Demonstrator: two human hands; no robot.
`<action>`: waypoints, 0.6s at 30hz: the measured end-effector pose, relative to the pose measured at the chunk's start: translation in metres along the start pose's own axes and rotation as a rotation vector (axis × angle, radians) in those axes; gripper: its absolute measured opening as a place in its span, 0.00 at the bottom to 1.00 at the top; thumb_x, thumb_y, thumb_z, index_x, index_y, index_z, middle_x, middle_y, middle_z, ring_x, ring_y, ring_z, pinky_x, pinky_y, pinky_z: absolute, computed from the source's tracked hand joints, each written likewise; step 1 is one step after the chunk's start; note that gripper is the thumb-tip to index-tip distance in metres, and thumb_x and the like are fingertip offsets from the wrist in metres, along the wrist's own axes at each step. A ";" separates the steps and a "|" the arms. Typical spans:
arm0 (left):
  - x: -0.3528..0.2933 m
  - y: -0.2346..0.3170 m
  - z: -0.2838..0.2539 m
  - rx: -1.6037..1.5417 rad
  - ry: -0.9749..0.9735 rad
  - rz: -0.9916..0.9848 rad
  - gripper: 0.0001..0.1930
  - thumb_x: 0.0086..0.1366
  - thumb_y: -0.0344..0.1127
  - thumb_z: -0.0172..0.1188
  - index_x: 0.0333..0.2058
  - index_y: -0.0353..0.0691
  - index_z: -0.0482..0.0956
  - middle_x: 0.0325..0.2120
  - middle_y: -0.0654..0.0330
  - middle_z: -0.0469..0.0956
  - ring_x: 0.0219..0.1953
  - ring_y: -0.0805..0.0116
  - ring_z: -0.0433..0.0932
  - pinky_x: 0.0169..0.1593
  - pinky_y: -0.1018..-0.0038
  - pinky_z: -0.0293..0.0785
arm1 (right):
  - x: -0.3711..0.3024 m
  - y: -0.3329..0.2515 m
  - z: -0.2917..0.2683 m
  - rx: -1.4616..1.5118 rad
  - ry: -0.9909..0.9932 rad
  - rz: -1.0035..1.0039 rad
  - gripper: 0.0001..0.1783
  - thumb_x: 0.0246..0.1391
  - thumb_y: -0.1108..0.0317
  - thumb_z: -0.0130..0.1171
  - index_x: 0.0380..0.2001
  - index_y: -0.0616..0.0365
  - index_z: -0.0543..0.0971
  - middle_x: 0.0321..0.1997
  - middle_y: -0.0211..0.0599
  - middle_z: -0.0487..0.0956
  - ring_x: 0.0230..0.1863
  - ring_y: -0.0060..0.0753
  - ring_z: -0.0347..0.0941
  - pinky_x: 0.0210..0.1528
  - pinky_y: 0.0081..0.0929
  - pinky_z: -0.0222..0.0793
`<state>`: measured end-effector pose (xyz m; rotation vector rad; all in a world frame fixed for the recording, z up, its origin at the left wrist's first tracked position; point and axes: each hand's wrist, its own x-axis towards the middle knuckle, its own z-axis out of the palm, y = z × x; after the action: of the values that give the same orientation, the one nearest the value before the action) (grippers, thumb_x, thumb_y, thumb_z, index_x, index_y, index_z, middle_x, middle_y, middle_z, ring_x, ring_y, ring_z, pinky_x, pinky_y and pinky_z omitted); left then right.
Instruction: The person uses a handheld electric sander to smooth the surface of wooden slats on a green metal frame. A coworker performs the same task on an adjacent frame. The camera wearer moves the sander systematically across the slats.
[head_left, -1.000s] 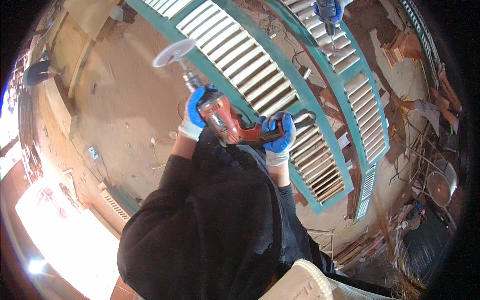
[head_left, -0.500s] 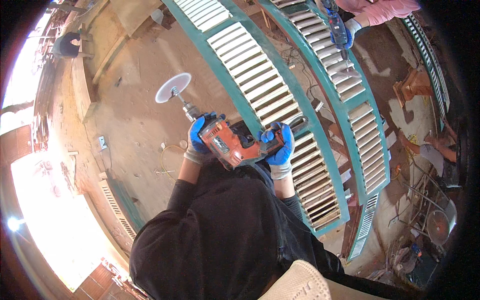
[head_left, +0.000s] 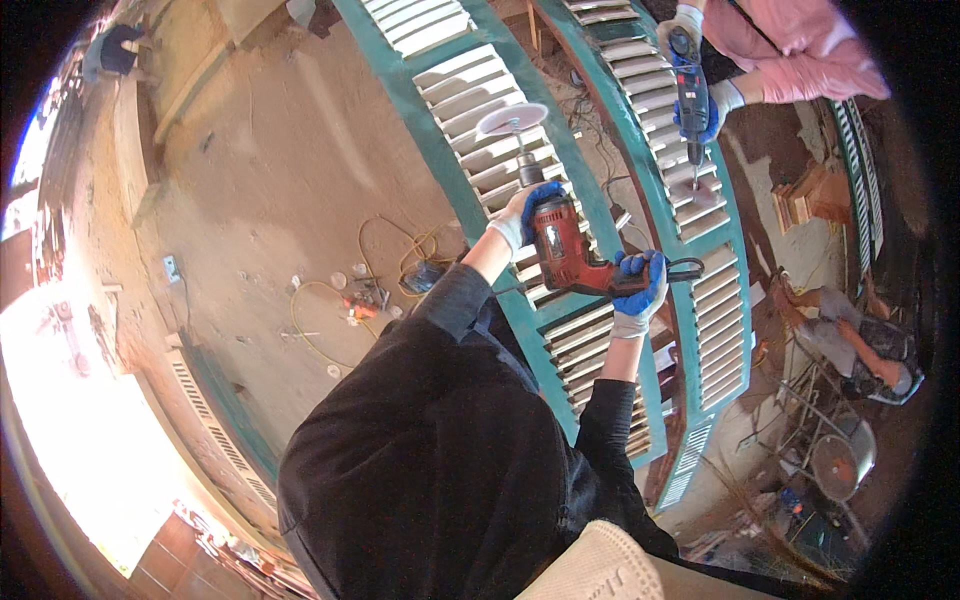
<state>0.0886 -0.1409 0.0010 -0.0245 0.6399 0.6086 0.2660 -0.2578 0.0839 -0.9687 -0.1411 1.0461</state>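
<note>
A red power drill (head_left: 562, 248) with a white sanding disc (head_left: 511, 119) on its shaft is held over a long teal louvred shutter (head_left: 480, 130). My left hand (head_left: 525, 212), in a blue and white glove, wraps the front of the drill's body. My right hand (head_left: 637, 290), gloved the same, grips the black handle. The disc sits flat above the pale slats near the shutter's upper part. Both my sleeves are black.
A second teal shutter (head_left: 700, 250) lies alongside on the right, where another person's gloved hands (head_left: 700, 100) press a blue drill (head_left: 691, 90) onto its slats. A yellow cord (head_left: 380, 250) and small tools lie on the dirt floor at left. Another person sits at far right.
The drill and both my hands have shifted right and up across the picture, bringing the disc from over the dirt floor onto the teal shutter's slats. The other person's blue drill came further into view.
</note>
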 end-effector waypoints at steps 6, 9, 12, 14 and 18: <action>0.009 -0.002 -0.035 -0.062 0.178 0.030 0.09 0.58 0.41 0.55 0.31 0.42 0.73 0.25 0.57 0.77 0.25 0.65 0.78 0.31 0.66 0.77 | 0.015 0.023 -0.015 -0.028 -0.015 0.139 0.06 0.53 0.67 0.52 0.25 0.55 0.69 0.19 0.30 0.69 0.19 0.28 0.63 0.34 0.40 0.68; 0.003 -0.006 -0.053 -0.086 0.213 -0.002 0.08 0.60 0.39 0.51 0.30 0.43 0.73 0.24 0.58 0.77 0.25 0.67 0.78 0.32 0.68 0.77 | 0.007 0.026 -0.004 -0.083 -0.013 0.152 0.07 0.54 0.66 0.52 0.25 0.55 0.69 0.19 0.31 0.69 0.20 0.29 0.64 0.34 0.41 0.68; 0.016 -0.006 -0.040 -0.014 0.228 0.037 0.06 0.61 0.38 0.51 0.31 0.43 0.73 0.23 0.60 0.76 0.23 0.69 0.77 0.30 0.70 0.76 | 0.015 0.022 -0.009 -0.060 -0.008 0.081 0.06 0.53 0.67 0.53 0.25 0.55 0.70 0.18 0.31 0.69 0.20 0.28 0.65 0.33 0.41 0.68; 0.018 -0.012 -0.039 0.051 0.306 0.076 0.06 0.61 0.39 0.53 0.32 0.44 0.74 0.25 0.61 0.77 0.25 0.69 0.77 0.30 0.70 0.76 | 0.013 0.019 -0.009 -0.026 0.007 0.110 0.06 0.53 0.67 0.53 0.25 0.55 0.70 0.18 0.32 0.69 0.19 0.29 0.65 0.32 0.40 0.69; -0.009 -0.012 -0.043 -0.171 0.175 0.075 0.09 0.61 0.42 0.53 0.35 0.44 0.73 0.27 0.60 0.77 0.28 0.66 0.78 0.35 0.67 0.77 | 0.002 0.022 0.009 -0.061 0.020 0.138 0.06 0.52 0.68 0.54 0.25 0.57 0.70 0.17 0.32 0.68 0.18 0.29 0.64 0.31 0.40 0.69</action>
<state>0.0660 -0.1639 -0.0305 -0.2167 0.7589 0.7381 0.2476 -0.2471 0.0724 -1.0553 -0.0907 1.1632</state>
